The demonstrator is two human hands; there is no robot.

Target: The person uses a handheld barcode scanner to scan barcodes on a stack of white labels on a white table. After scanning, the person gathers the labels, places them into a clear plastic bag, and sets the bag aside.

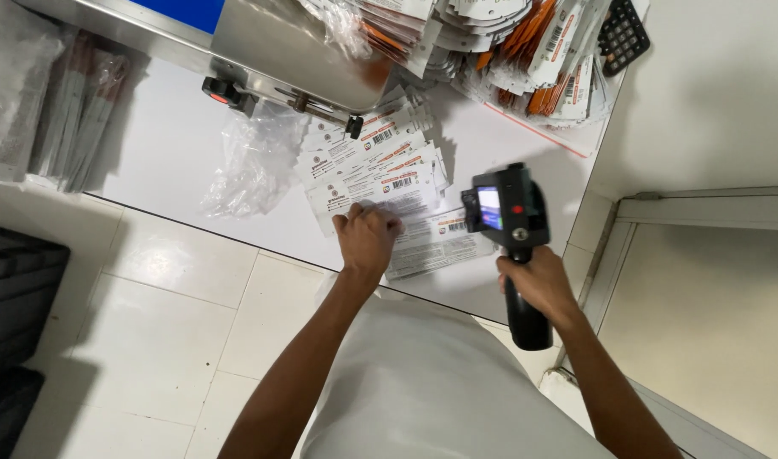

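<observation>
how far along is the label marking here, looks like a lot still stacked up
Done: I cannot tell; no fresh marks are readable on any card. In hand: the left hand presses on a fanned row of white and orange label cards on the white table, while the right hand holds a black handheld printer beside them. Left: a big heap of similar cards sits at the table's far edge.

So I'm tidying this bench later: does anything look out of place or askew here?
Mostly the printed cards: they lie fanned and skewed under the left hand, not squared. A crumpled clear bag lies loose beside them. The big heap at the table's far edge sprawls. The handheld device in the right hand looks fine.
</observation>
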